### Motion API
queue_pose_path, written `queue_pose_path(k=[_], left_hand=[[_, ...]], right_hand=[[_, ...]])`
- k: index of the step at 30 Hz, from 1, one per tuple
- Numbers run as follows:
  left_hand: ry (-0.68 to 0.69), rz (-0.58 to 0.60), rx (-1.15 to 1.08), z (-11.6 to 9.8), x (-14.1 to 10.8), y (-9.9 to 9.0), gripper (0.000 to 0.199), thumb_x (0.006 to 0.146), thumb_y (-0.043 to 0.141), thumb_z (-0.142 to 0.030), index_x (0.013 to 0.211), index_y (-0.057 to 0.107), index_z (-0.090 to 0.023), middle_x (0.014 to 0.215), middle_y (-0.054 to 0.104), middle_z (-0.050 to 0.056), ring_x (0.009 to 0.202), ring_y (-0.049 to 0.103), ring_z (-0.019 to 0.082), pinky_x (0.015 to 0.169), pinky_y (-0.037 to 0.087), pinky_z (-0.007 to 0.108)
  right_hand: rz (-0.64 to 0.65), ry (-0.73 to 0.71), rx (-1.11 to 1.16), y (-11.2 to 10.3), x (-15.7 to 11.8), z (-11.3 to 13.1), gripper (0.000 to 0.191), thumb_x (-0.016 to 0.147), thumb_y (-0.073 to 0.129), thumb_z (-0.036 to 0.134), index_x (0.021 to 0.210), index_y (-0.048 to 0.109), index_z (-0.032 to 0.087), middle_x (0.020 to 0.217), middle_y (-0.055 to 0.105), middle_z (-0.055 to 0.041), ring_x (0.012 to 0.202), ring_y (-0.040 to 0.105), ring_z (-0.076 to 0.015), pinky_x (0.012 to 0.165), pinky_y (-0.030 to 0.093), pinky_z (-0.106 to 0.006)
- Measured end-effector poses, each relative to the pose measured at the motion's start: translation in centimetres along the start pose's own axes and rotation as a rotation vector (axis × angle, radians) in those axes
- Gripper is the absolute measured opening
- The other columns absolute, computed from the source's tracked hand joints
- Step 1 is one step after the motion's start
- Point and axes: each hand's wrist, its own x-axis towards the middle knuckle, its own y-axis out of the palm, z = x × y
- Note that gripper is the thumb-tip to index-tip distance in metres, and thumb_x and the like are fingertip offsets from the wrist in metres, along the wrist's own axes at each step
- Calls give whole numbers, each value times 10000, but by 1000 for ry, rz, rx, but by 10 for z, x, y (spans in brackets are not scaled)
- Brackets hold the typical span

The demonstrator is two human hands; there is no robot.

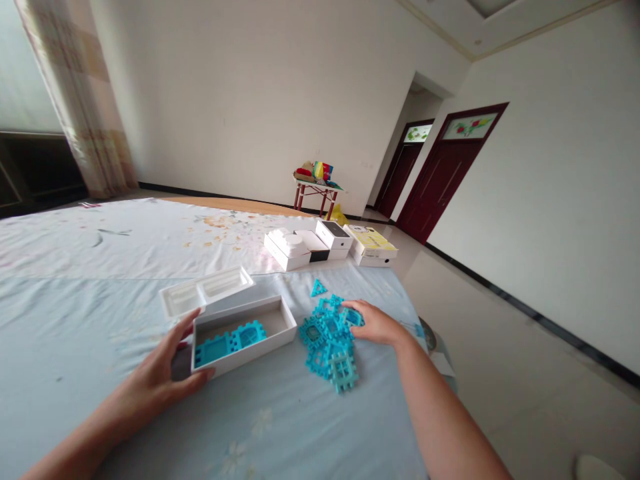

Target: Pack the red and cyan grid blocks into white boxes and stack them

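Observation:
A white open box (260, 352) stands on the table with blue interlocking plastic building pieces (233, 341) lying in its left and middle part. My left hand (173, 363) is closed around the box's left end, thumb at the near side and fingers at the far side. To the right of the box lies a heap of blue building pieces (327, 333), some square with window-like openings. At the heap's right edge, my right hand (373, 321) has thumb and fingers closed on a square building piece (353, 317). One triangular piece (318, 288) lies apart, beyond the heap.
Behind the box rests a white plastic tray (207, 290) with two compartments. Several white boxes (295, 257) and a yellow-and-white box (373, 245) stand at the far table edge. Patterned cloth (125, 247) covers the table, whose edge curves away at the right.

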Motion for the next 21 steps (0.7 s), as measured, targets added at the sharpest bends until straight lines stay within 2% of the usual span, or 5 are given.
queue_pose_path(k=[5,10,16,21], left_hand=[[-6,77,27,1,1,-5,862,695,561,-530,1387,130,-248,1377,377,99,1213,414,279,984,374,401],[-43,115,30,1,0,-5,840,713,534,-544,1380,96,-283,1432,267,61,1262,346,255,1029,317,396],[-60,129,23,2,1,-5,842,712,529,-551,1377,79,-298,1423,279,51,1250,361,242,1030,321,380],[-28,105,12,-1,1,-4,837,712,542,-535,1382,112,-276,1401,324,76,1233,377,270,1015,333,417]], right_hand=[[-197,129,-7,1,4,-10,587,628,562,139,1211,489,155,1225,512,-110,1127,480,-237,976,352,-370],[-139,223,0,3,4,-25,536,623,577,172,1157,535,149,1159,575,-103,1075,526,-254,941,386,-383],[-131,209,136,8,5,-34,553,607,625,173,1153,534,164,1142,596,-92,1042,554,-237,919,412,-364],[-198,106,152,4,-1,-23,596,623,637,204,1202,498,181,1220,535,-95,1120,497,-238,969,362,-383]])
